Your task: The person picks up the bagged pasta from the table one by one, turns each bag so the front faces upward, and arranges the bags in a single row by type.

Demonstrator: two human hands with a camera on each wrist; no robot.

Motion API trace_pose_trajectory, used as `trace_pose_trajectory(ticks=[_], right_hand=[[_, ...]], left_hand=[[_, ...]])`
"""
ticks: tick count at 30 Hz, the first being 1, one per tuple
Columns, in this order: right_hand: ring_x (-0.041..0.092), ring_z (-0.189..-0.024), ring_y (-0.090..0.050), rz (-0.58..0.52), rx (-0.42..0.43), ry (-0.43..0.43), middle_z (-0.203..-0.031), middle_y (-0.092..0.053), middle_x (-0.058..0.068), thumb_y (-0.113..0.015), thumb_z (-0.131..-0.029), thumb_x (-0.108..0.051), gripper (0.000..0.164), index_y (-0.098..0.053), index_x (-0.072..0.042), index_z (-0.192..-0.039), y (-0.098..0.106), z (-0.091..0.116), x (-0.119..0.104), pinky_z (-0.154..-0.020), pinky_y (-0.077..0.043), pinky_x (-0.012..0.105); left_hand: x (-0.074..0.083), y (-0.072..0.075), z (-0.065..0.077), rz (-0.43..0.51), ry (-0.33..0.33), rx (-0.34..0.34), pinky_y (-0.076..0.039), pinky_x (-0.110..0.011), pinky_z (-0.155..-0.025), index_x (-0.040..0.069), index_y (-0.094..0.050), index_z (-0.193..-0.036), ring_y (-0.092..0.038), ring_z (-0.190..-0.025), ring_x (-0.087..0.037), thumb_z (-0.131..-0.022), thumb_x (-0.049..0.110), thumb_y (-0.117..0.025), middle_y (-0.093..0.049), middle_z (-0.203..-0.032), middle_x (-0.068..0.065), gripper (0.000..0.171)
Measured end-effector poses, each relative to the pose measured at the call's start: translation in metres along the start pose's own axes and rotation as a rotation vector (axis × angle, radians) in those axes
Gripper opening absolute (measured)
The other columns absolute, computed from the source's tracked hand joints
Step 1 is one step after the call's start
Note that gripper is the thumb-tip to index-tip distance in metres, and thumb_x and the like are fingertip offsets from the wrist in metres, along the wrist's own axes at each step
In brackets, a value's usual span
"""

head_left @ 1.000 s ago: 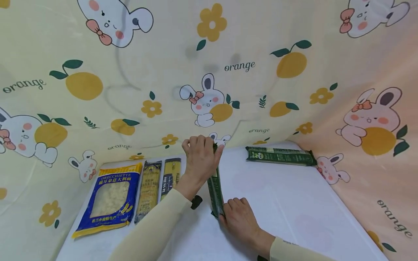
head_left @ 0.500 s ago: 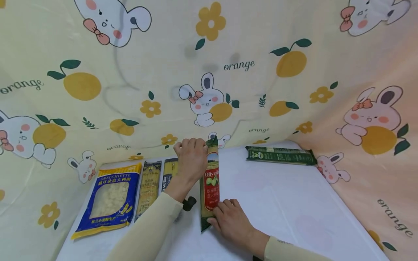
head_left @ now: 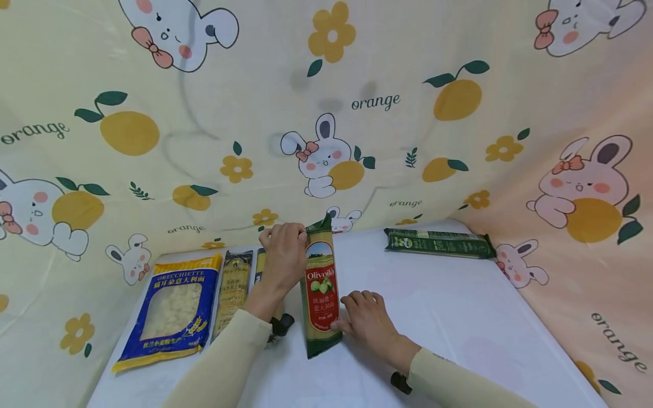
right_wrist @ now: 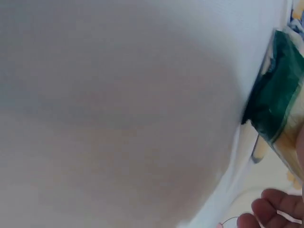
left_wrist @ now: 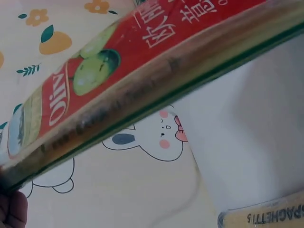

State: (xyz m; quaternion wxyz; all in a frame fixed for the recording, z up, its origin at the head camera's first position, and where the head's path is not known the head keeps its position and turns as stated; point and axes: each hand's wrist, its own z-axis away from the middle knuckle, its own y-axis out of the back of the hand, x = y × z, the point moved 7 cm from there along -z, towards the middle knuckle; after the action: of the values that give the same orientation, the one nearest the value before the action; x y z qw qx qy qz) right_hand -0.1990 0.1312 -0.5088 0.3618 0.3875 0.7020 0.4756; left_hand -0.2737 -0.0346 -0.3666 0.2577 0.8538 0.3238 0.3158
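Note:
A green and red Olivoilà pasta packet (head_left: 322,286) stands slightly tilted in the middle of the head view, its printed face toward me. My left hand (head_left: 283,258) grips its upper left edge. In the left wrist view the packet (left_wrist: 128,71) crosses the frame diagonally, with a fingertip at its lower left end. My right hand (head_left: 374,323) is beside the packet's lower right edge, thumb against the front and the other fingers loosely extended. The right wrist view catches the packet's green end (right_wrist: 278,90) and those fingers (right_wrist: 275,209) apart from it.
A blue and yellow orecchiette bag (head_left: 170,311) lies on the left of the white table (head_left: 449,340). Next to it are a spaghetti packet (head_left: 233,289) and another packet (head_left: 260,263), partly behind my left arm. A dark green packet (head_left: 439,243) lies at the back right.
The packet has turned from its narrow green side to its red printed face and shifted left. My left hand moved left with it; the right hand's fingers have loosened from its lower end.

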Motion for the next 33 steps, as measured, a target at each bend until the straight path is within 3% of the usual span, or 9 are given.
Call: trace_pose_trajectory(ticks=[3,9,12,19,23,28,33], right_hand=[[0.027,-0.106,-0.063,-0.046,-0.053,0.024,-0.115,-0.070,0.008,-0.073,-0.094,-0.053,0.052,-0.071,-0.006,-0.118,-0.003,-0.004,-0.003,-0.097,-0.051,0.055],[0.018,-0.089,-0.053,-0.106,-0.083,0.019,-0.090,-0.060,-0.002,-0.076,-0.095,-0.045,0.035,-0.065,-0.012,-0.100,0.000,-0.004,-0.008,-0.096,-0.049,0.051],[0.016,-0.087,-0.050,-0.121,-0.087,0.006,-0.085,-0.054,-0.005,-0.076,-0.096,-0.043,0.032,-0.062,-0.014,-0.097,0.001,-0.003,-0.010,-0.098,-0.048,0.051],[0.016,-0.087,-0.049,-0.067,-0.076,0.053,-0.083,-0.052,-0.006,-0.066,-0.104,-0.039,0.026,-0.058,-0.017,-0.092,0.005,0.000,-0.018,-0.098,-0.046,0.049],[0.016,-0.084,-0.046,-0.046,-0.052,0.076,-0.079,-0.050,-0.006,-0.061,-0.107,-0.034,0.026,-0.055,-0.020,-0.086,0.006,0.003,-0.019,-0.093,-0.044,0.045],[0.013,-0.081,-0.046,-0.055,-0.019,0.080,-0.076,-0.051,-0.008,-0.061,-0.106,-0.031,0.026,-0.057,-0.021,-0.083,0.012,0.010,-0.018,-0.090,-0.043,0.042],[0.011,-0.079,-0.048,-0.098,0.018,0.083,-0.074,-0.051,-0.010,-0.062,-0.105,-0.026,0.028,-0.056,-0.022,-0.078,0.027,0.018,-0.018,-0.088,-0.043,0.040]], left_hand=[[-0.001,0.001,0.002,0.005,-0.020,0.011,-0.029,-0.065,-0.102,0.004,-0.058,-0.102,-0.057,-0.095,-0.035,-0.108,0.014,-0.058,-0.064,-0.095,-0.012,0.012],[-0.004,0.004,0.004,-0.074,-0.038,0.028,-0.031,-0.065,-0.101,0.004,-0.059,-0.106,-0.059,-0.096,-0.035,-0.105,0.025,-0.066,-0.066,-0.096,-0.013,0.022],[-0.007,0.005,0.004,-0.131,-0.054,0.046,-0.033,-0.066,-0.098,0.003,-0.059,-0.102,-0.059,-0.093,-0.036,-0.107,0.020,-0.063,-0.065,-0.094,-0.014,0.018],[-0.013,0.005,0.007,-0.230,-0.068,0.069,-0.036,-0.065,-0.096,0.003,-0.056,-0.097,-0.058,-0.091,-0.038,-0.109,0.015,-0.058,-0.062,-0.089,-0.014,0.017],[-0.016,0.001,0.010,-0.270,-0.058,0.069,-0.036,-0.064,-0.095,0.002,-0.058,-0.098,-0.055,-0.095,-0.041,-0.108,0.014,-0.059,-0.064,-0.095,-0.018,0.016],[-0.023,-0.009,0.015,-0.323,-0.023,0.032,-0.036,-0.065,-0.097,0.001,-0.062,-0.103,-0.053,-0.105,-0.044,-0.107,0.015,-0.060,-0.064,-0.112,-0.022,0.015],[-0.037,-0.027,0.024,-0.380,-0.008,-0.060,-0.039,-0.066,-0.097,0.000,-0.064,-0.106,-0.056,-0.104,-0.043,-0.108,0.018,-0.059,-0.063,-0.106,-0.020,0.019]])
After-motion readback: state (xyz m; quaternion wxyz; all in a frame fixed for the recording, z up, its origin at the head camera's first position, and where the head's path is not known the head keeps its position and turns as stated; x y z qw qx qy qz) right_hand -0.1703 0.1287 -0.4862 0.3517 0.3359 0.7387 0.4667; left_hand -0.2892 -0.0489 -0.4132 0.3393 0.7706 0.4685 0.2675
